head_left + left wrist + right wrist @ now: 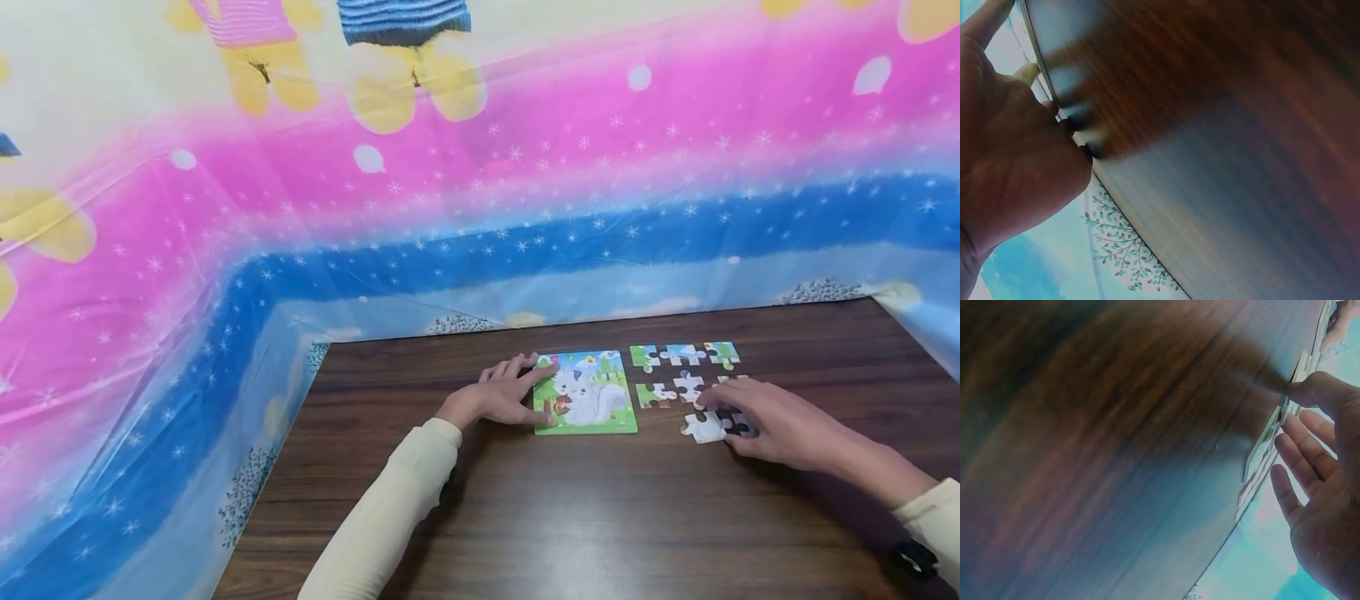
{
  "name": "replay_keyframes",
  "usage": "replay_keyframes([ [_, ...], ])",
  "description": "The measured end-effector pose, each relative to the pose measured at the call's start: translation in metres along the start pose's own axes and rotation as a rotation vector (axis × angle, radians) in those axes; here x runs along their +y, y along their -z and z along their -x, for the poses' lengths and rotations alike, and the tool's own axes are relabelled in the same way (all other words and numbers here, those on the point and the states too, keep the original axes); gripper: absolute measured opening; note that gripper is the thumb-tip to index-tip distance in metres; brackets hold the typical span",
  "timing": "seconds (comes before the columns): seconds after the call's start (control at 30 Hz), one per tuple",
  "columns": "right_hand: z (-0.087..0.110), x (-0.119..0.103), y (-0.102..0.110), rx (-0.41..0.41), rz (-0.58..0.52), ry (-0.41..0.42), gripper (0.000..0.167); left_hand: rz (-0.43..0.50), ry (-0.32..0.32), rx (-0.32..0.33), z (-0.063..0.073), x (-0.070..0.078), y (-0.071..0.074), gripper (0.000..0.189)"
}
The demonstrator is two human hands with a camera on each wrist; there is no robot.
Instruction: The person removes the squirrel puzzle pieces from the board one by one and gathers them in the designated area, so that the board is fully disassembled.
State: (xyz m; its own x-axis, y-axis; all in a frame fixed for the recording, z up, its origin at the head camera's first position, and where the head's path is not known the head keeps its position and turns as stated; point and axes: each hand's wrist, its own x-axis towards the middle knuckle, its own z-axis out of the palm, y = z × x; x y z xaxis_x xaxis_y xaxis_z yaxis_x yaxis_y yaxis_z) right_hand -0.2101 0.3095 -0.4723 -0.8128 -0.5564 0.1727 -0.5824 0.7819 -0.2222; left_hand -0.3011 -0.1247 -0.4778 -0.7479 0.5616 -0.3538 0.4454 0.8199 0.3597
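A square picture board [600,400] with a white squirrel on green lies on the table. My left hand [506,392] rests on its left edge, fingers spread and straight, thumb near the lower left corner. To the right of the board are several loose jigsaw puzzle pieces, set out roughly in rows. My right hand [787,425] reaches over the lower right ones, its thumb and fingertips at a mostly white puzzle piece [705,427]. Part of the pieces under that hand is hidden. In the right wrist view the right hand's fingers [1297,453] look extended beside the thin piece edges.
The dark wooden table [555,517] runs toward me, its back edge against a hanging patterned cloth [480,192] in pink and blue. The cloth also drops along the left side. A dark object [913,558] sits by the right sleeve.
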Motion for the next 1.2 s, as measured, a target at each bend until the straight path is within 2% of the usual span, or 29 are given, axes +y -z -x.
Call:
replay_keyframes([
  [0.37, 0.001, -0.002, 0.001, 0.009, 0.032, 0.001, 0.059, -0.005, -0.006, 0.008, -0.001, -0.004, -0.002, 0.095],
  [0.57, -0.011, -0.009, 0.002, 0.016, 0.006, 0.014, 0.050, 0.001, -0.010, 0.009, 0.003, 0.001, 0.002, 0.093],
  [0.73, -0.026, -0.022, -0.005, 0.017, -0.017, 0.040, 0.044, -0.004, -0.002, 0.002, 0.008, 0.008, 0.006, 0.093],
  [1.03, -0.068, -0.056, -0.017, -0.005, -0.036, 0.111, 0.042, -0.040, 0.027, -0.021, 0.001, 0.002, 0.003, 0.104],
  [1.2, -0.090, -0.080, -0.028, -0.050, -0.064, 0.109, 0.041, -0.032, 0.024, -0.023, 0.001, 0.002, 0.002, 0.107],
])
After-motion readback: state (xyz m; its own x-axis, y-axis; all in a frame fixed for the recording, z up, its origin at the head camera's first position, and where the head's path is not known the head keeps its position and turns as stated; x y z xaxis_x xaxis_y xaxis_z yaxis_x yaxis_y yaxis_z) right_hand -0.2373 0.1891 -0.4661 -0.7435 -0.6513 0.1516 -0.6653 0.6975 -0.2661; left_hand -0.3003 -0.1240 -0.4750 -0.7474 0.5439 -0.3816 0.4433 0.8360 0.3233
